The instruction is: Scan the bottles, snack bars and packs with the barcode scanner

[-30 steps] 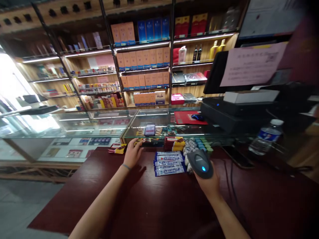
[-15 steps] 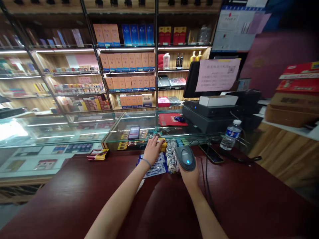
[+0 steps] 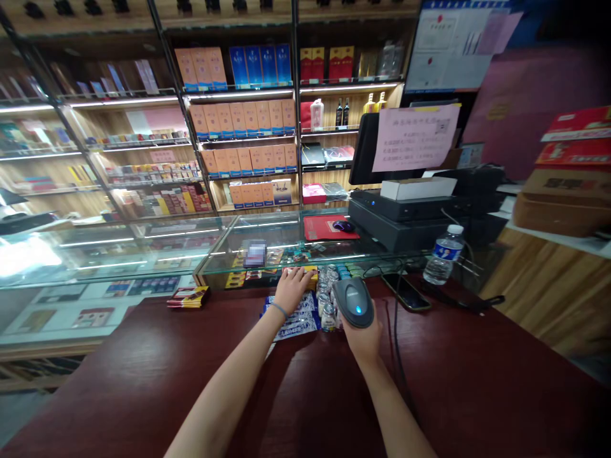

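Observation:
My right hand [image 3: 365, 337] is wrapped around a dark grey barcode scanner [image 3: 354, 302] with a lit blue light, held just above the dark red table. Beside it on the left, several small lidded jars [image 3: 328, 317] stand in rows. My left hand [image 3: 290, 289] lies palm down with its fingers stretched forward over yellow packets [image 3: 312, 280] and blue-and-white packets [image 3: 300, 326]. Whether its fingertips touch the yellow packets is hard to make out. A grey band circles the left wrist.
A red-and-yellow stack of packets [image 3: 188, 296] lies on the table's left. To the right are a phone [image 3: 405, 292], a water bottle [image 3: 443, 257] and the scanner's black cable [image 3: 397, 343]. Beyond the table stand a glass counter [image 3: 219, 245], a monitor [image 3: 365, 149] and stocked shelves.
My left hand has drawn back slightly, and its fingers lie lower over the packets. The right hand with the scanner has barely moved. The view has shifted a little.

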### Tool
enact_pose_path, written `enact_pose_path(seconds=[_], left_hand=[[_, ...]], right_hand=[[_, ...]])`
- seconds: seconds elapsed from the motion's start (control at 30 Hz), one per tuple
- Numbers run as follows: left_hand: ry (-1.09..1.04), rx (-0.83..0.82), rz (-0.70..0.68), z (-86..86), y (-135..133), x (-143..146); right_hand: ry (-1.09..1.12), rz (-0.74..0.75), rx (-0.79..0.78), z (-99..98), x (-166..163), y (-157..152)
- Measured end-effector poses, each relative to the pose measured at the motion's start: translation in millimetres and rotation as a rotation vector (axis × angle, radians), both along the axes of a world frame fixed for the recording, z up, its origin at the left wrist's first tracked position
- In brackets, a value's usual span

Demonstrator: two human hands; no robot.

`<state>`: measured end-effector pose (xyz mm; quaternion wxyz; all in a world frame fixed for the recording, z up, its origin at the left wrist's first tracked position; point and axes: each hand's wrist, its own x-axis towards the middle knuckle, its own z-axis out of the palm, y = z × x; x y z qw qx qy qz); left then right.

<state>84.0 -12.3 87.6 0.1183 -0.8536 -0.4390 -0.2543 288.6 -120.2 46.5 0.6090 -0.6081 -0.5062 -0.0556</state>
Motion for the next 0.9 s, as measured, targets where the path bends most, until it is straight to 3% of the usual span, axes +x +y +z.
enact_pose_path(seconds=[0.13, 0.33, 0.57, 0.9], left_hand=[[-0.224, 0.028, -0.05, 10.1, -10.1, -21.8], [-0.867, -0.031, 0.16, -3.1, -28.0, -66.9], [-1.567, -0.342, 0.041, -32.7, -49.9, -116.9], [-2.109, -0.465, -0.081, -57.5, -59.5, -142.2]], right_hand=[[-0.007, 0.019, 0.004, -1.7, 0.9, 0.4], [-0.079, -0.009, 0.049, -11.1, 1.6, 3.7], [-0.202, 0.137, 0.051, -13.8, -6.0, -1.6], [-0.584, 0.395, -0.022, 0.8, -44.4, -22.0]])
